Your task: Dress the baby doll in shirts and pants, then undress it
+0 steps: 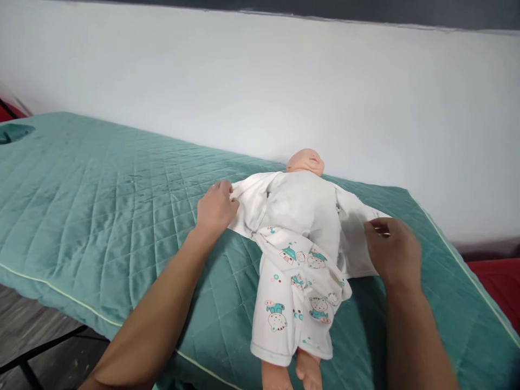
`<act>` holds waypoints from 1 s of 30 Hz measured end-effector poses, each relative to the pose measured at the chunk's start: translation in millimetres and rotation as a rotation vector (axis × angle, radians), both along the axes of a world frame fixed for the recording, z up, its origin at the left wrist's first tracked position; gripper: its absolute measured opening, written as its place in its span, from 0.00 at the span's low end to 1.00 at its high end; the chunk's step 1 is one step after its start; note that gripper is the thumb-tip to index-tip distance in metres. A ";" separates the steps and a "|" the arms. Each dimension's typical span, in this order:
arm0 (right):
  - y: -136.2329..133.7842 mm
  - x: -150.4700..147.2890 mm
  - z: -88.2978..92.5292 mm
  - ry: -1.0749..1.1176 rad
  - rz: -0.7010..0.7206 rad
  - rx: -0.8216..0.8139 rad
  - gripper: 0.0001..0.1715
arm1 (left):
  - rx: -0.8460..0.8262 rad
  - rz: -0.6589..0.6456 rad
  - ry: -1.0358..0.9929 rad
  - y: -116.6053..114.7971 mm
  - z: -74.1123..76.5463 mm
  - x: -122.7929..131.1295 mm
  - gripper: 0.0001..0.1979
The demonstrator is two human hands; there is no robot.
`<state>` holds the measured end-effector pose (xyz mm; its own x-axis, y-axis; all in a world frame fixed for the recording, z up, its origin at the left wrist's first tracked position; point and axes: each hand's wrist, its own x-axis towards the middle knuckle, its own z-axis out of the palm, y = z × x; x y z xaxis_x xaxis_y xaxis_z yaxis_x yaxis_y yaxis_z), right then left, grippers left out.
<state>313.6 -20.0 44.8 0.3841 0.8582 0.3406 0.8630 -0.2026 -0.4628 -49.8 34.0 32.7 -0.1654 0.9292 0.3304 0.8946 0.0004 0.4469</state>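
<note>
A baby doll lies on its back, head toward the wall and bare feet toward me. Its trousers are white with a printed animal pattern. A white baby shirt is spread open to both sides of the pale torso. My left hand has its fingers closed on the shirt at the left, by the sleeve. On the other side my right hand pinches the shirt's outer edge, with its fingertips partly hidden. The doll's arms are not visible.
A green quilted cover lies over the bed beneath the doll. Behind stands a white wall. Red objects show at the right, and a black metal frame is at the lower left above the floor.
</note>
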 end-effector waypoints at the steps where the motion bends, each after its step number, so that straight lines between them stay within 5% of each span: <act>1: -1.5 -8.7 1.2 0.047 0.079 0.009 0.17 | 0.080 -0.050 -0.006 -2.3 1.3 4.7 0.07; 3: -4.8 -22.5 4.2 0.121 0.223 -0.069 0.18 | 0.108 -0.222 -0.078 -7.4 5.0 13.6 0.05; 7: -10.4 -29.2 11.1 0.295 0.416 -0.283 0.25 | -0.241 -0.705 -0.253 -17.5 11.5 26.4 0.05; 10: -13.1 -25.5 15.4 0.543 0.491 -0.424 0.30 | -0.329 -0.862 -0.208 -20.5 12.6 29.3 0.07; 14: -16.5 -25.3 17.4 0.713 0.504 -0.547 0.36 | -0.442 -0.911 -0.238 -19.1 11.6 26.2 0.06; 22: -21.1 -28.5 23.3 0.690 0.521 -0.632 0.37 | -0.644 -0.881 -0.424 -19.8 15.6 20.9 0.06; 27: -24.7 -31.7 25.5 0.646 0.617 -0.411 0.32 | -0.682 -0.891 -0.646 -21.6 17.9 16.7 0.04; 30: -28.0 -39.0 24.1 0.645 0.627 -0.210 0.26 | -0.449 -0.812 -0.885 -21.1 18.2 16.2 0.09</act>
